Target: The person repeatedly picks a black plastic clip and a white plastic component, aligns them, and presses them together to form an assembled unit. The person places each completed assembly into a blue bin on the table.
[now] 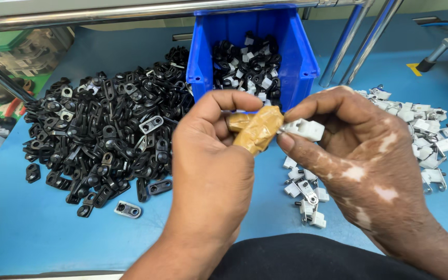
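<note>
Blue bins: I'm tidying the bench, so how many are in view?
1. The blue bin stands at the back centre of the blue table, holding black and white parts. Others may sit outside the view.

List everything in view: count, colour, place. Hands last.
black clips: large heap, too many to count, black with a few grey ones mixed in, on the table left of the bin
bin: one, blue, top centre, holding mixed black and white parts
white clips: loose pile, white with metal bits, on the table at right
small white cluster: several, white, on the table under the hands
table: one, blue top
metal rails: several, silver, along the top and upper right
white clip: one, pinched in the right hand
left hand: centre, fingertips wrapped in tan tape
right hand: right of centre, holding the white clip
</note>
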